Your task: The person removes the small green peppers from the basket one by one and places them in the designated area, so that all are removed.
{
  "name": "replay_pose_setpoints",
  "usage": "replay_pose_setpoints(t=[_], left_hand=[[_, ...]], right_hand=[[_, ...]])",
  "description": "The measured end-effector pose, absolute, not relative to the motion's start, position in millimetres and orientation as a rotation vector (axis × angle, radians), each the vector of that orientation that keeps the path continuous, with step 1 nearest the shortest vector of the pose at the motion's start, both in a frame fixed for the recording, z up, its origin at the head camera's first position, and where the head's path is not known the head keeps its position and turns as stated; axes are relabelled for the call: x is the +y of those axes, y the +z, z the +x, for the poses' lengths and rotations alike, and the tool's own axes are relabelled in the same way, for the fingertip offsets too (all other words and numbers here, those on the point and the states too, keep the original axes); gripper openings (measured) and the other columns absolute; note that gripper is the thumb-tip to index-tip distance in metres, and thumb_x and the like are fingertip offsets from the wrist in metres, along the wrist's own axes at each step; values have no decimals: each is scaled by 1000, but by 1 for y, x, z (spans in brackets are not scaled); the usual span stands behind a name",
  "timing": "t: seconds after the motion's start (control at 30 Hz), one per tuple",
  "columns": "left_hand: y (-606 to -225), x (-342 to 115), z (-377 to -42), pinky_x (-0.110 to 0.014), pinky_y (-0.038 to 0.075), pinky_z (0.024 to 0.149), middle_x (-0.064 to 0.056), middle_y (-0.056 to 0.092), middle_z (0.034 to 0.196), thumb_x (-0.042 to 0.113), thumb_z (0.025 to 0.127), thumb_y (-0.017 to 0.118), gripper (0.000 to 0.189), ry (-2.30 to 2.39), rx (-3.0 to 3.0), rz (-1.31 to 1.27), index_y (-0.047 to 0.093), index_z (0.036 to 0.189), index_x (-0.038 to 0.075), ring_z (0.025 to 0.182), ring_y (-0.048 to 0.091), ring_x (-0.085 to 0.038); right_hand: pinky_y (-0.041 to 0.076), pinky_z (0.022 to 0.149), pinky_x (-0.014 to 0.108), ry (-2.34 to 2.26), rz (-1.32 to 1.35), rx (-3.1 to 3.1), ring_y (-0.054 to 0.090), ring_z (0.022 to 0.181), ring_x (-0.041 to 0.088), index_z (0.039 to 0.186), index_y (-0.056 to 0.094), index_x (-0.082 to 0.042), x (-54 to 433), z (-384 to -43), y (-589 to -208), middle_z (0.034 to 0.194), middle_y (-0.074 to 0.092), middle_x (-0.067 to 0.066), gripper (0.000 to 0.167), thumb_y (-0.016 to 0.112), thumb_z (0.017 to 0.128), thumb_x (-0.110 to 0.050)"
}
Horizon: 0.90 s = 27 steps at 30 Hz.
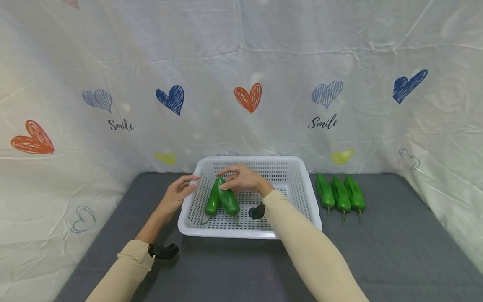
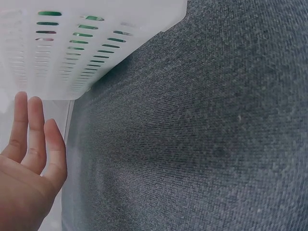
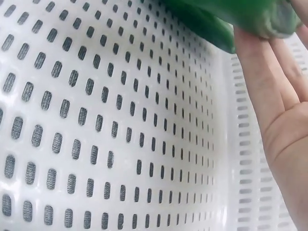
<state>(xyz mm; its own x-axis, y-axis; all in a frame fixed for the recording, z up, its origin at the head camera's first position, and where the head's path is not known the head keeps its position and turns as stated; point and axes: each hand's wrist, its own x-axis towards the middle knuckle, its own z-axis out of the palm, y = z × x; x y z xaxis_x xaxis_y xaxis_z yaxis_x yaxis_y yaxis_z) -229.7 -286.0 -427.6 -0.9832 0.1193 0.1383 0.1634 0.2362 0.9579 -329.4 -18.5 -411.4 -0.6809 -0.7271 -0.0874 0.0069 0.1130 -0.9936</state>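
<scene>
A white perforated plastic basket [image 1: 299, 226] stands on the dark cloth and holds two green peppers. My right hand [image 1: 243, 179] reaches into it and grips the upper end of one green pepper [image 1: 229, 203] between thumb and fingers. That pepper slants with its stem toward the front; its end also shows in the right wrist view. Another green pepper [image 1: 212, 204] lies just left of it, on the basket's left side. At the basket's left rim, my left hand [image 1: 176, 195] touches the edge with fingers fairly straight, as the fingers [image 2: 56, 142] in the left wrist view show.
Three green peppers [image 1: 341, 195] lie side by side on the dark grey tablecloth [image 1: 396, 243], right of the basket. Behind the table hangs a white curtain [image 1: 211, 54] printed with hearts.
</scene>
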Motion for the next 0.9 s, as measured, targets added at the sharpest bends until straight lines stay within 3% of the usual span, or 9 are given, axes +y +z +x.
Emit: replay_pose_setpoints(t=[0.57, 0.9], left_hand=[[-428, -287, -232, -35, 57, 74, -28, 57, 129, 20, 107, 57, 39, -1888, -2444, -305, 53, 143, 4, 98, 66, -23], [-428, -287, -231, -35, 57, 74, -30, 57, 126, 20, 107, 57, 39, -1888, -2445, -314, 52, 142, 4, 98, 66, -28]], right_hand=[[57, 81, 42, -1882, -728, 1993, 62, 113, 26, 137, 64, -9, -20, -328, -394, 124, 63, 14, 55, 84, 87, -13], [57, 81, 39, -1950, -796, 2033, 67, 104, 26, 139, 60, -4, -27, -319, -374, 119, 65, 14, 55, 81, 89, -13]])
